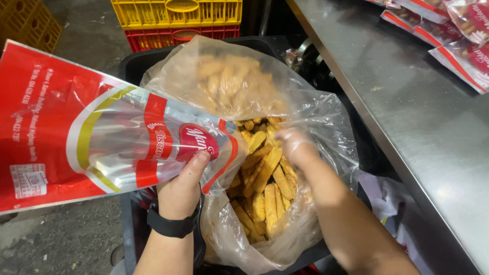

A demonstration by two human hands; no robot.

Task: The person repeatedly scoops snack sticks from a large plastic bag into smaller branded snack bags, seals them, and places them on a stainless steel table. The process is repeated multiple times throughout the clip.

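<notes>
My left hand (179, 186), with a black watch on the wrist, grips an empty red, white and clear snack pouch (91, 135) by its open end, holding it out to the left. My right hand (297, 145), in a thin clear plastic glove, reaches down into a big clear plastic bag (326, 127) full of golden finger-shaped biscuits (265, 183). Its fingers rest among the biscuits; whether they hold any I cannot tell. The big bag sits inside a black bin (133, 63).
A steel table (407, 102) runs along the right, with several filled red-and-clear packets (458, 35) at its far end. Yellow and red plastic crates (175, 18) are stacked behind the bin. Concrete floor (61, 239) lies to the left.
</notes>
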